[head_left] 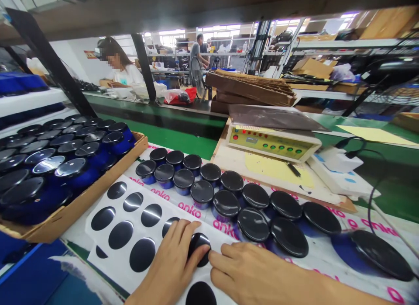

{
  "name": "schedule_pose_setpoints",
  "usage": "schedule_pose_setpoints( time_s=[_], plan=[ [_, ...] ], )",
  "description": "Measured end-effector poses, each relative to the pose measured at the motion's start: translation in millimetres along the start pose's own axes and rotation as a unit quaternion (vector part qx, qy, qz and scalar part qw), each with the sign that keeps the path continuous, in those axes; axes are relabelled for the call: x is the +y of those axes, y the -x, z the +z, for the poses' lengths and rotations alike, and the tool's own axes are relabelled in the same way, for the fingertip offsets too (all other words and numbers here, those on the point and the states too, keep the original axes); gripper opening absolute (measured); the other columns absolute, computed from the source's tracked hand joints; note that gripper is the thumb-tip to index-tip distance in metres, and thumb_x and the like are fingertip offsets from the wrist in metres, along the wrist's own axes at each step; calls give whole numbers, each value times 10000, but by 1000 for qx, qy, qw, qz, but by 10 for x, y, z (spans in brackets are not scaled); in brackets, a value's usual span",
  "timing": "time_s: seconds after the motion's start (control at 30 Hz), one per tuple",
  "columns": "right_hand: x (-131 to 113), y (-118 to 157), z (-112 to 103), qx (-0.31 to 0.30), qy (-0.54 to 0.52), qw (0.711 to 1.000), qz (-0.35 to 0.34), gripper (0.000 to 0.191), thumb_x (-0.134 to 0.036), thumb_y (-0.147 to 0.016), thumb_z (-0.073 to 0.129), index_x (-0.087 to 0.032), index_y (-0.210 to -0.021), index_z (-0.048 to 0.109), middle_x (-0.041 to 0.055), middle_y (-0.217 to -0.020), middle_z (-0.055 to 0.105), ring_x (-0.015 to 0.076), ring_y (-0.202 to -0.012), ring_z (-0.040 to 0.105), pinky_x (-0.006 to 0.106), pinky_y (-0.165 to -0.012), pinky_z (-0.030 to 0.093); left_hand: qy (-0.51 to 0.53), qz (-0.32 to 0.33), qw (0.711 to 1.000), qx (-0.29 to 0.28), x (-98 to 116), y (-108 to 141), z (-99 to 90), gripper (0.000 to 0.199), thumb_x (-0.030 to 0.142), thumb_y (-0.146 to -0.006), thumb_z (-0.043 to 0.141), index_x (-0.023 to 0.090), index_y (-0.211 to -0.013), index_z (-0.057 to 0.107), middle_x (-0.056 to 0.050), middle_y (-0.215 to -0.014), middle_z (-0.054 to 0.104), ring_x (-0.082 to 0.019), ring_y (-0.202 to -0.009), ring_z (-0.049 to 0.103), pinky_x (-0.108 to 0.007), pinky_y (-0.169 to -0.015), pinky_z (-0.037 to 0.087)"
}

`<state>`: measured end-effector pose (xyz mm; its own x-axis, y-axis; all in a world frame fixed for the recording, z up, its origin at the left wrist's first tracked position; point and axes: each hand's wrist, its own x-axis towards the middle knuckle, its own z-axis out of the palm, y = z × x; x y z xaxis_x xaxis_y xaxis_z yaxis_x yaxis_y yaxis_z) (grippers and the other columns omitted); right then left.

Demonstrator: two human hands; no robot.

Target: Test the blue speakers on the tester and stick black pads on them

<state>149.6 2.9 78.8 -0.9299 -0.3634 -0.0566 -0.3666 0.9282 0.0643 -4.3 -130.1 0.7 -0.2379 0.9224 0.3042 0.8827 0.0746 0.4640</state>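
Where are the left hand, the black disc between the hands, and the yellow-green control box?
Left hand point(166, 263): head view, back of hand.
Black disc between the hands point(199, 248): head view, top face.
Control box point(271, 147): head view, front panel.

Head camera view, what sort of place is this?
Probably a factory assembly line for small electronics: a long green workbench, a cardboard tray of round blue units with black tops, and a yellow-panelled electronic control box with indicator lights.

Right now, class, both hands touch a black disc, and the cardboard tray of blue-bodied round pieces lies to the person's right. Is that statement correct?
No: the cardboard tray lies to the person's left, not right, as the head view shows. The left hand and right hand do touch the black disc.
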Motion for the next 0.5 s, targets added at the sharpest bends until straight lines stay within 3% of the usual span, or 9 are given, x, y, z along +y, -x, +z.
schedule_pose_setpoints(
  time_s=[0.37,0.5],
  plan=[
    [82,-2,86,18,-18,1000,-12,71,-238,-862,592,-180,-835,562,-4,-832,575,143,-676,528,275,-564,428,-14,27,999,18,-67,1,69,305,268,-907,501,206,-1200,444,-71,-1003,580,-230,-916,576,-368,-759,526],
    [36,110,174,41,-14,998,40,150,-327,-840,616,-185,-851,569,31,-900,602,174,-785,568,280,-623,452,-14,13,1000,-1,-31,-1,56,313,288,-918,491,205,-1213,426,-78,-1031,558,-247,-942,542,-411,-796,501]
  ],
)
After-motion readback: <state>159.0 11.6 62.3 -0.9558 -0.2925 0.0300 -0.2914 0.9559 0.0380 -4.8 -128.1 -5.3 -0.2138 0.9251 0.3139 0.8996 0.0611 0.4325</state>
